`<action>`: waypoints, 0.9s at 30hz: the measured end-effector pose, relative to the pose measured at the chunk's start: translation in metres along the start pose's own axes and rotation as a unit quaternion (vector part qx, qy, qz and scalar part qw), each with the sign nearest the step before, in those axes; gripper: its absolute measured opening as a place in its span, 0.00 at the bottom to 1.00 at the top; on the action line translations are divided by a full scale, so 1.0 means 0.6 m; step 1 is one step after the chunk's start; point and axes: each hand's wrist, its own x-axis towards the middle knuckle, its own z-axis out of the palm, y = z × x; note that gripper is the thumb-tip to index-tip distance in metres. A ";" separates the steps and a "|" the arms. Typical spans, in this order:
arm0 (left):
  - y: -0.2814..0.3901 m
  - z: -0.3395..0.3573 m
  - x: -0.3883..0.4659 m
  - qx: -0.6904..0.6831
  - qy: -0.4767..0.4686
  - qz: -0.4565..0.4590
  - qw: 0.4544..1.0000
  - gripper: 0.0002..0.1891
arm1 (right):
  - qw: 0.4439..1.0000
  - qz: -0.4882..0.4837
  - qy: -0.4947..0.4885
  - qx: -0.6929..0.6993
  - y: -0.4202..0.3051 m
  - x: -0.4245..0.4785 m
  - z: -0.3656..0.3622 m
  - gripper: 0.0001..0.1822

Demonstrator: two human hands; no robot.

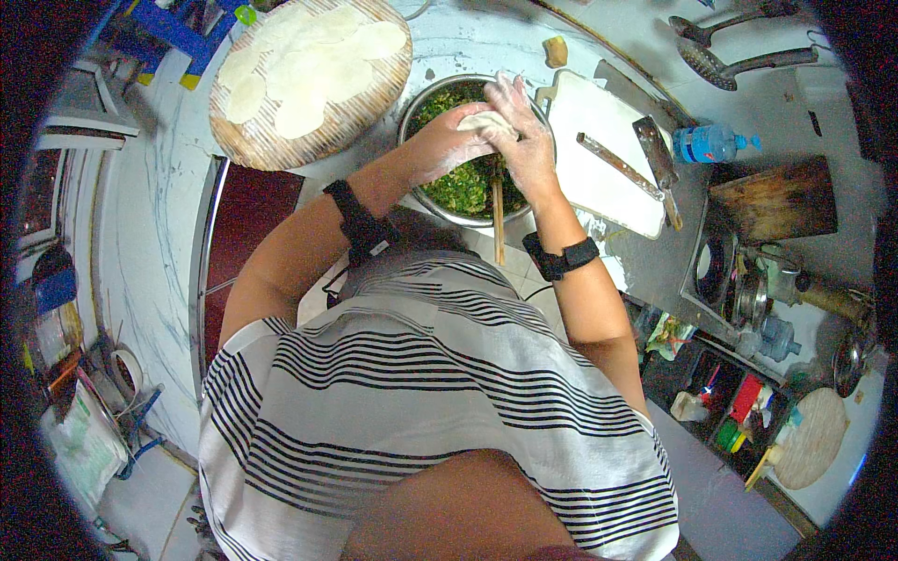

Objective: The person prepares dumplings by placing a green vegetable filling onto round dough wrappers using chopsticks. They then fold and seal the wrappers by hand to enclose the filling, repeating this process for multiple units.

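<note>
Above a round metal bowl [405, 133] of chopped green filling [459, 188], my left hand [452, 137] holds a pale folded dough wrapper [484, 123]. My right hand [523, 133], white with flour, touches the wrapper's right side with its thumb side; its other fingers are raised and spread. Whether the wrapper has filling inside is hidden. A pair of wooden chopsticks [499, 221] stands in the bowl and leans over its near rim. Left of the bowl, flat round dough wrappers [300, 116] lie overlapping on a round woven tray [263, 154].
Right of the bowl, a cleaver [655, 151] and a long flat bar [617, 165] lie on a white cutting board [572, 119]. A piece of ginger [555, 52] is behind it. Farther right are a blue plastic bottle [705, 144], a wooden board [779, 200] and hanging ladles [705, 66].
</note>
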 end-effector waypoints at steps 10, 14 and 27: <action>-0.009 -0.002 0.005 -0.085 -0.048 0.043 0.994 0.19 | 0.997 0.023 0.015 0.070 -0.015 0.002 0.003 0.20; -0.005 -0.001 -0.003 -0.122 -0.013 0.038 0.992 0.17 | 0.986 -0.098 -0.047 -0.127 0.018 0.015 0.002 0.20; 0.082 -0.086 -0.084 -0.019 0.046 0.051 0.997 0.12 | 0.979 -0.096 -0.142 -0.106 -0.009 0.060 0.114 0.23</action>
